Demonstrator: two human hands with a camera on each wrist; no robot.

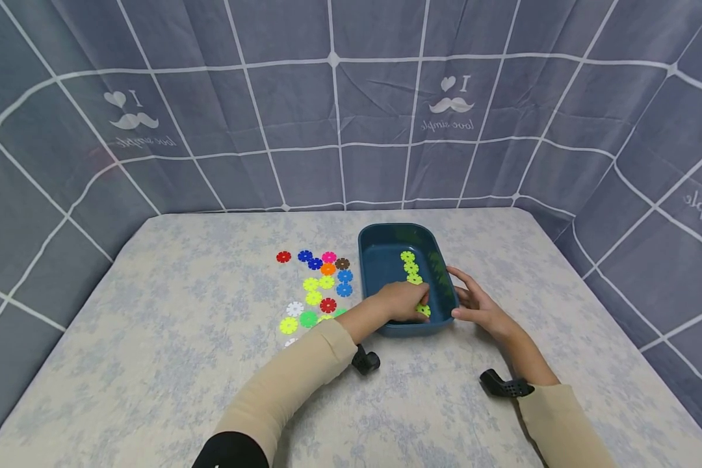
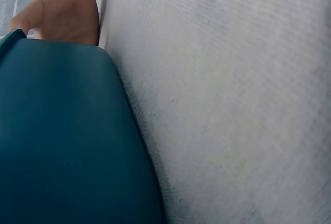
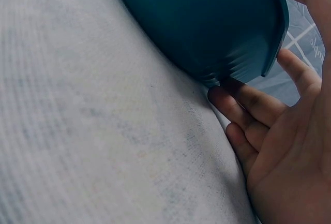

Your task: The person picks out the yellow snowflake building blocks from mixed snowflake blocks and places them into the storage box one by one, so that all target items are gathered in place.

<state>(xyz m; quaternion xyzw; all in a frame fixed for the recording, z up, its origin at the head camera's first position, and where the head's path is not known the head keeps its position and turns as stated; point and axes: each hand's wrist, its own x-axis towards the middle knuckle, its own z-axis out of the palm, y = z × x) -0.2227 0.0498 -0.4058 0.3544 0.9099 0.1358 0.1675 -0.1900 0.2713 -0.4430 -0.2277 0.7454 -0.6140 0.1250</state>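
Note:
A dark teal plastic bin (image 1: pixel 380 260) stands on the table, with a row of yellow-green flower-shaped discs (image 1: pixel 411 267) on its floor. My left hand (image 1: pixel 405 301) reaches into the bin from the near left, fingers curled downward. At its thumb and fingertips is a yellow-green snowflake disc (image 1: pixel 424 310), partly covered by the hand. My right hand (image 1: pixel 481 309) holds the bin's right side near the front corner, thumb at the rim. In the right wrist view its fingertips (image 3: pixel 220 100) rest against the lower wall of the bin.
Left of the bin, loose flower discs lie on the patterned tablecloth (image 1: pixel 181 292), among them a red disc (image 1: pixel 283 257), a brown disc (image 1: pixel 342 263) and a white disc (image 1: pixel 295 309). My left forearm (image 1: pixel 304 370) covers some. A grey grid-patterned curtain (image 1: pixel 374 169) hangs behind the table.

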